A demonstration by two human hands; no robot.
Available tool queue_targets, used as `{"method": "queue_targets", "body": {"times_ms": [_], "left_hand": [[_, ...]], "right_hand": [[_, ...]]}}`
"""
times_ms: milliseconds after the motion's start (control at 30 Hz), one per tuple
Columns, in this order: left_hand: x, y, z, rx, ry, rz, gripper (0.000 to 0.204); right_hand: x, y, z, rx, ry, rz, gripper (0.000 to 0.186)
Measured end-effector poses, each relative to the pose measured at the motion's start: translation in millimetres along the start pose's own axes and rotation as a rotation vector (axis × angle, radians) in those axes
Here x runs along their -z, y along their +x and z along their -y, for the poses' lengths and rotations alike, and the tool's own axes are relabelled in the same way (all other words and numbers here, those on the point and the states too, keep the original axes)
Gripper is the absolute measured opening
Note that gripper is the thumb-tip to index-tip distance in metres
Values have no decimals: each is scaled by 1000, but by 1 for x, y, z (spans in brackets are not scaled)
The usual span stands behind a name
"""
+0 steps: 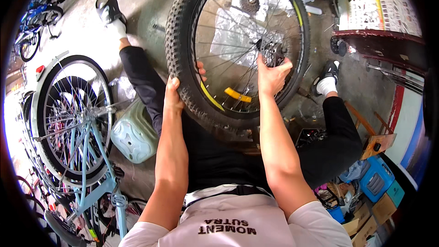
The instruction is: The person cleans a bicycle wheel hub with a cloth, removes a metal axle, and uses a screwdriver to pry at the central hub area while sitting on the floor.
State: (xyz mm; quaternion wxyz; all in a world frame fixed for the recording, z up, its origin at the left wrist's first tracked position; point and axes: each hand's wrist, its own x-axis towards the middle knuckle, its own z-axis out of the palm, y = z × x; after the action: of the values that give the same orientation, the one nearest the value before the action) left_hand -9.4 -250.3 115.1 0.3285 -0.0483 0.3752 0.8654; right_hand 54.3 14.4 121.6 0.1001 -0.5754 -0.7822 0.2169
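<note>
A bicycle wheel (173,41) with a black knobbly tyre is tilted up in front of me, between my legs. My left hand (173,92) is closed round its lower left side, thumb on the tyre and fingertips showing inside the rim. At the hub (260,45), my right hand (271,77) reaches over the spokes, thumb against the axle end and a finger by the dark brake disc (275,55). Its other fingers are hidden. A yellow reflector (238,95) sits among the lower spokes. Seen through the spokes, a sprocket cassette (249,2) lies on clear plastic wrapping (228,29).
To my left stands a pale blue bicycle (87,155), beside a pale green plastic stool (132,139). Small blue bikes (41,9) are farther off. A dark red cabinet (379,45) is at right. A blue case (376,178) and cardboard boxes (385,208) crowd the lower right.
</note>
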Motion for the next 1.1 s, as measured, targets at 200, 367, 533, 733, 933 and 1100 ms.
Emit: {"method": "queue_targets", "body": {"times_ms": [200,367,533,733,933,1100], "left_hand": [[21,16,-9,87,-35,-13,91],[42,32,-8,85,200,-379,43],[33,45,-3,28,301,-584,34],[65,64,12,15,393,-656,38],[66,66,14,15,371,-638,39],[66,69,18,-26,423,-689,40]], "right_hand": [[-19,-5,-10,59,57,-39,97],[-42,-13,-22,154,207,-5,102],[-42,-12,-28,115,228,78,105],[-41,-14,-34,105,123,145,95],[-51,-15,-44,101,203,143,85],[-43,-10,-53,43,434,171,58]]}}
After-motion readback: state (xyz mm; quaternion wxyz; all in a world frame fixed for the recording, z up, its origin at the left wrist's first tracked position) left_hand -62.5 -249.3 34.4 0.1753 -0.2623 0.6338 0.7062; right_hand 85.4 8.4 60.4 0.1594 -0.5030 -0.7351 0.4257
